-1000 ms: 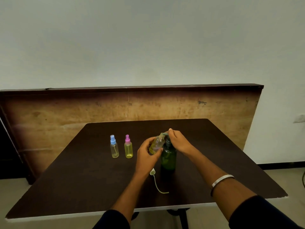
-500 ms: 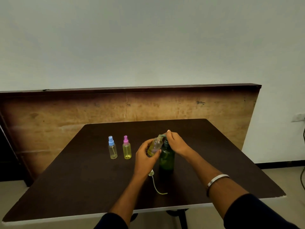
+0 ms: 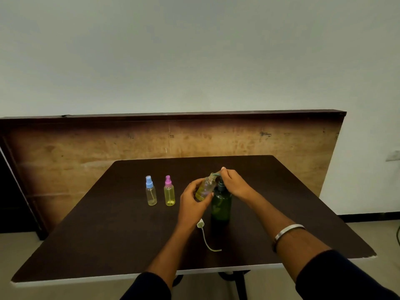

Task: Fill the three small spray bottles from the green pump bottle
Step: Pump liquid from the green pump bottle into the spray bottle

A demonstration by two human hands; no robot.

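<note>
The left hand [image 3: 192, 202] wraps its fingers round an uncapped small spray bottle [image 3: 205, 188], tilted with its open neck up under the spout of the green pump bottle [image 3: 221, 204]. The right hand [image 3: 234, 184] sits on top of the pump head, fingers bent over it, the forefinger tip pressing near the spout; the pump head itself is mostly hidden under that hand. The green bottle stands upright on the dark worktop [image 3: 108, 234], near its middle and touching the tilted bottle at the neck.

The little bottle looks like thin clear plastic, light and likely to flex, so a grip round its belly with a gentle squeeze seems right; a harder squeeze could push liquid out of the open neck. It shows yellowish liquid in its lower part. If any liquid runs down the outside it will probably turn slippery. The green bottle looks stiffer and heavier, steady enough on its base, though pressing off-centre may tip it.

The loose white spray top [image 3: 200, 224] with its dip tube lies on the worktop just in front of the green bottle. To the left stand a blue-capped bottle [image 3: 151, 192] and a pink-capped bottle [image 3: 169, 193], upright, capped, side by side and apart
</note>
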